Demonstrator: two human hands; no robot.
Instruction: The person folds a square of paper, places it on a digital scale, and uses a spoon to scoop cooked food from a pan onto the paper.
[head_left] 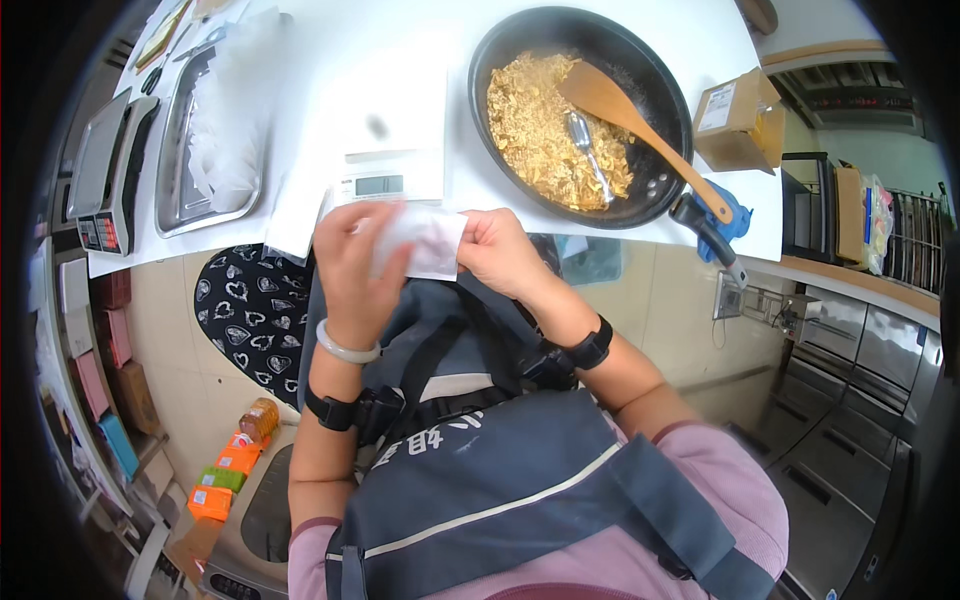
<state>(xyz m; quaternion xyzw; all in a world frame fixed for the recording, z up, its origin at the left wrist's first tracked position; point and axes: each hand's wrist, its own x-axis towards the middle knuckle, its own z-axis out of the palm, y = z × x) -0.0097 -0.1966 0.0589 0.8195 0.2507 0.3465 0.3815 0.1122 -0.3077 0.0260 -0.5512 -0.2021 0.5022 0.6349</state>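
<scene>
A small whitish pouch is held up just in front of the white table's near edge. My right hand pinches its right side between thumb and fingers. Over its left side is my left hand, its fingers smeared by motion, so I cannot tell whether they grip it. Right behind the hands lies a white digital kitchen scale with a small display. To the right stands a black frying pan of golden-brown flaky food. A metal spoon and a wooden spatula rest in it.
At left stand a metal tray with whitish pouches and a larger scale. A cardboard box sits right of the pan, whose handle overhangs the table edge above a blue cloth. A heart-patterned seat is below the table.
</scene>
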